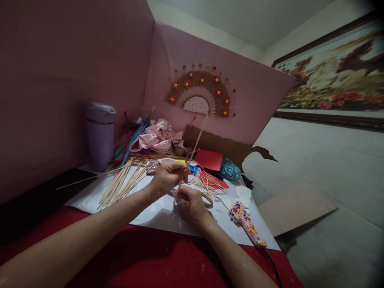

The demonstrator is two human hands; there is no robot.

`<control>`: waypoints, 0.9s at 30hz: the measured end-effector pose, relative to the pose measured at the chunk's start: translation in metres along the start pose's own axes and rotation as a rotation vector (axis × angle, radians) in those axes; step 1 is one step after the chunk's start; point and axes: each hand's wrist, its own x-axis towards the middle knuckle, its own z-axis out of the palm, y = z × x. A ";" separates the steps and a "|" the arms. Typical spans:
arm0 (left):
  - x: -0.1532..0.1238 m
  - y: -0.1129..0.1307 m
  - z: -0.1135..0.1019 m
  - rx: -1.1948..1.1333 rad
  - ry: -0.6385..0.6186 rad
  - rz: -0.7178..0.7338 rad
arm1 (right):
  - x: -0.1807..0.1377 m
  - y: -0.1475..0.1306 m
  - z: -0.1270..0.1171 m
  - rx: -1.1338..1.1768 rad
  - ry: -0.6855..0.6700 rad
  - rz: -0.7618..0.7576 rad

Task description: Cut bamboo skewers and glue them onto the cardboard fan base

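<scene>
My left hand (168, 175) pinches a long thin bamboo stick (196, 142) that slants up toward the pink wall. My right hand (190, 203) grips the same stick at its lower end, fingers curled, resting on the white sheet (90, 200). Just right of that hand lies a small woven ring of sticks (207, 198). A loose pile of bamboo sticks (123, 184) lies to the left of my hands.
A glue gun with a patterned cover (247, 224) lies at the right. A purple tumbler (100, 136) stands back left. Pink cloth (159, 136), red paper (210, 159), brown cardboard (222, 146) and a finished stick fan (199, 94) on the pink wall are behind.
</scene>
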 end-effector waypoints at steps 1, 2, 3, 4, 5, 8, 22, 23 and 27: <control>0.000 0.000 0.000 0.016 -0.005 0.007 | 0.000 0.000 0.000 -0.001 -0.004 0.001; 0.001 -0.001 -0.001 0.029 -0.012 0.009 | 0.001 0.001 -0.002 -0.005 -0.015 -0.001; 0.001 -0.001 -0.001 0.036 -0.019 0.009 | 0.001 0.001 -0.004 -0.012 -0.027 -0.007; 0.001 -0.001 0.000 0.034 -0.023 0.016 | 0.002 0.001 -0.008 -0.025 -0.035 -0.018; 0.002 -0.002 0.000 0.029 -0.023 0.025 | 0.003 0.001 -0.014 -0.045 -0.037 -0.029; 0.002 -0.001 0.001 0.039 -0.012 0.052 | 0.005 0.004 -0.038 -0.159 -0.017 -0.024; 0.000 0.009 0.002 0.080 0.083 -0.045 | -0.004 0.010 -0.070 -0.337 -0.328 0.200; 0.000 0.010 0.002 0.079 0.094 -0.062 | -0.003 0.010 -0.070 -0.297 -0.333 0.219; 0.001 0.011 0.000 0.099 0.125 -0.103 | -0.001 0.016 -0.074 -0.080 -0.338 0.338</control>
